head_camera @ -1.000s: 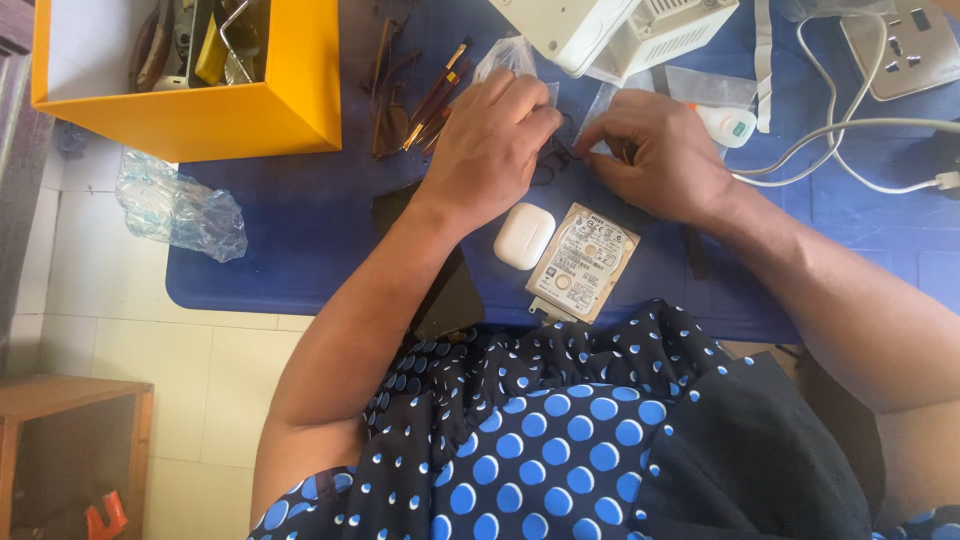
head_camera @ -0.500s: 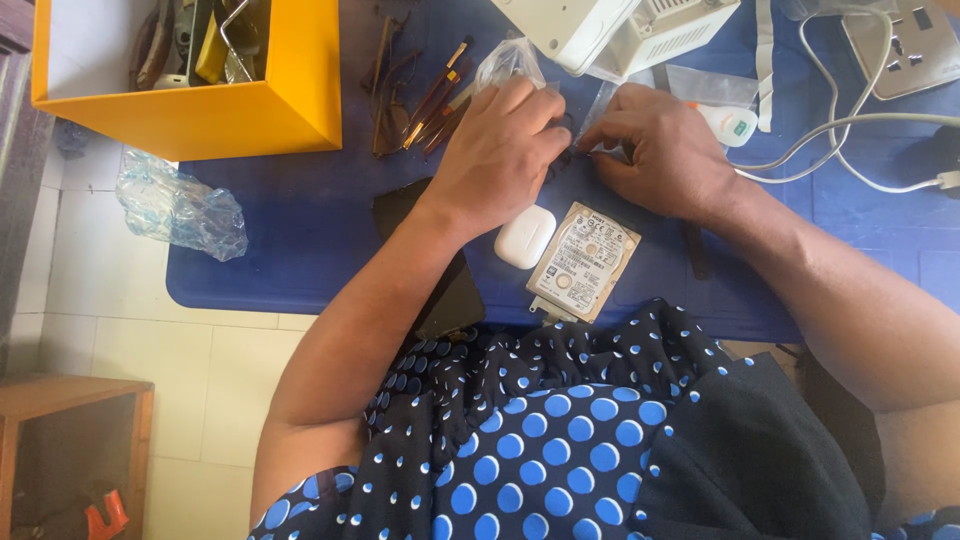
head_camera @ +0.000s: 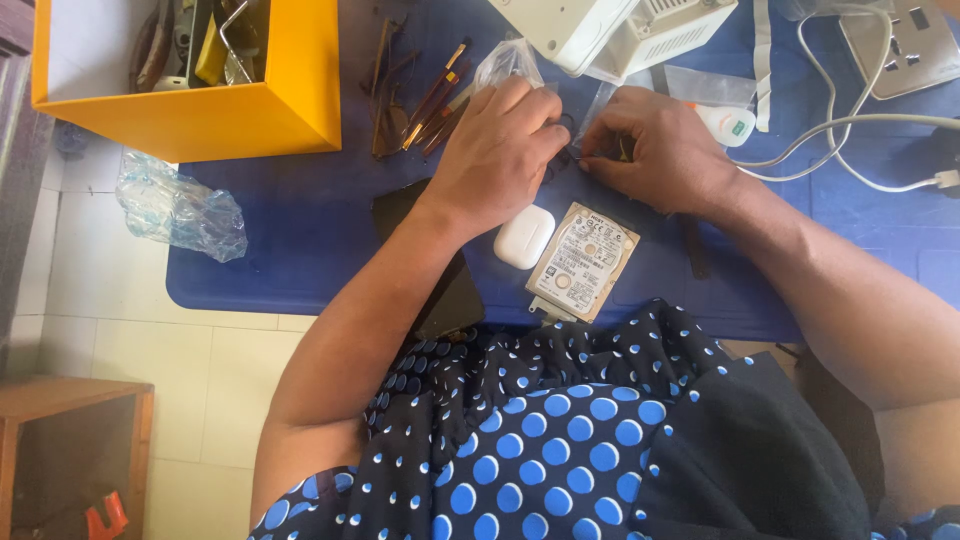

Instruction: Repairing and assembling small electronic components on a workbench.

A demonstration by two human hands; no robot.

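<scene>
My left hand (head_camera: 500, 150) and my right hand (head_camera: 662, 150) meet over the blue mat (head_camera: 290, 250), fingertips pinched together on a small dark wiry part (head_camera: 568, 158). Most of that part is hidden by the fingers. Just below the hands lie a white rounded earbud case (head_camera: 524, 237) and a bare silver hard drive (head_camera: 583, 262) with a pale label. A flat black device (head_camera: 440, 290) lies partly under my left forearm.
An orange box (head_camera: 250, 110) of tools stands at the back left, with thin brushes and picks (head_camera: 425, 100) beside it. A white appliance (head_camera: 610, 30), a white cable (head_camera: 850, 120) and a socket (head_camera: 905, 45) lie at the back right. Crumpled clear plastic (head_camera: 180, 210) hangs off the mat's left edge.
Both hands stay pressed together at the same spot. My left hand has shifted slightly toward the right hand; the fingers work at the small part.
</scene>
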